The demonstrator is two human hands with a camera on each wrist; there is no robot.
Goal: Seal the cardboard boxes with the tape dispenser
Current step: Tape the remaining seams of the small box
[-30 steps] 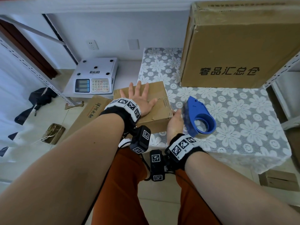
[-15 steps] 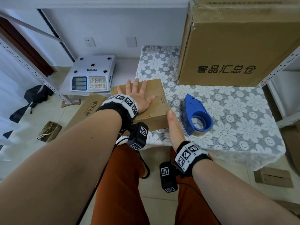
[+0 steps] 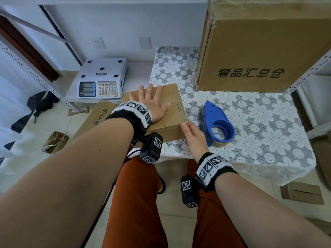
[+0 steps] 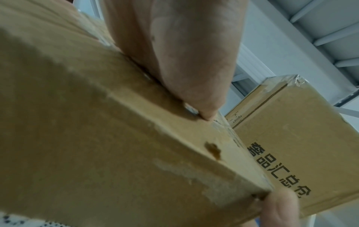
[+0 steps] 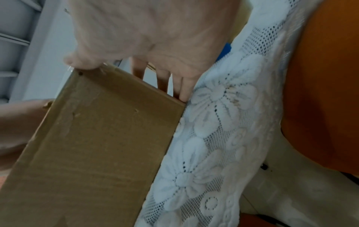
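Note:
A small cardboard box [image 3: 172, 97] sits near the front left edge of the table. My left hand [image 3: 152, 102] lies flat on its top with the fingers spread; in the left wrist view the thumb [image 4: 184, 61] presses on the box top [image 4: 97, 138]. My right hand [image 3: 193, 135] touches the box's near right corner, with straight fingers [image 5: 182, 86] along the right side and the thumb at the top corner of the box [image 5: 97, 145]. The blue tape dispenser [image 3: 216, 120] lies on the table just right of that hand, held by neither hand.
A large printed cardboard box [image 3: 259, 51] stands at the back right of the lace-covered table [image 3: 259, 140]. A white weighing scale [image 3: 102, 81] sits on a low shelf to the left. A flattened carton [image 3: 96, 117] lies on the floor, and metal shelf posts flank both sides.
My right hand let go of the blue tape dispenser, which now rests on the table, and moved left to the small box's near right corner. My left hand stayed flat on the box.

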